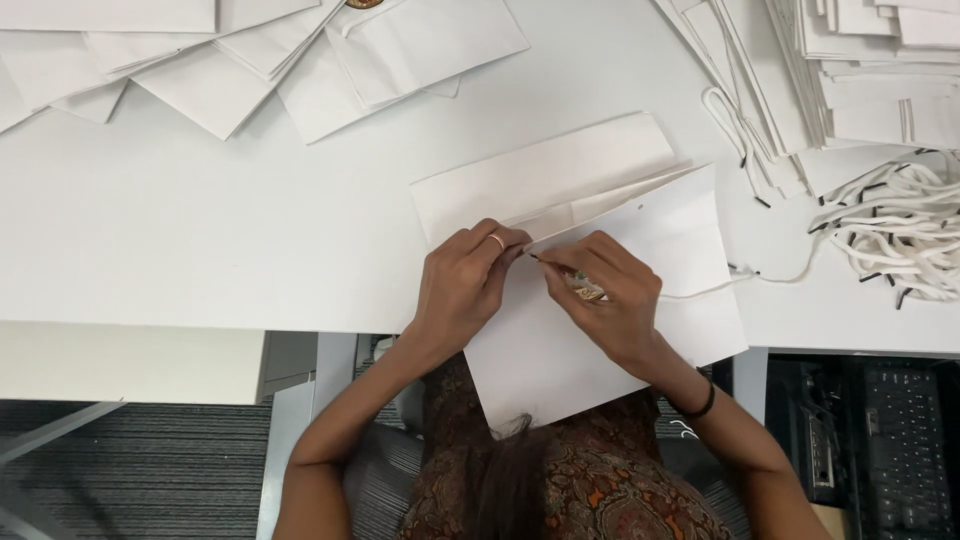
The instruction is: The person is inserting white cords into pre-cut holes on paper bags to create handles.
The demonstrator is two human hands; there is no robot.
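White table (200,230), both hands (545,285) pinching bag (640,260)

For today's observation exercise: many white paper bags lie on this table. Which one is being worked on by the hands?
The flat white bag at the table's near edge, overhanging it; both hands rest on it, unlike the stacks behind.

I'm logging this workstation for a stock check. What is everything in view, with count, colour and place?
Flat white paper bag: one, white, at the table's near edge under both hands.
White cord with black tip: one, trailing right from the bag.
Loose white paper bags: several, white, fanned far left.
Stacked flat paper bags: a pile, white, far right.
Bundle of white cord handles: many, white with black tips, right edge.
White table: one.
Black keyboard: one, below the table, right.
Left hand: ringed, pinching the bag's fold.
Right hand: grip on the cord's tip.
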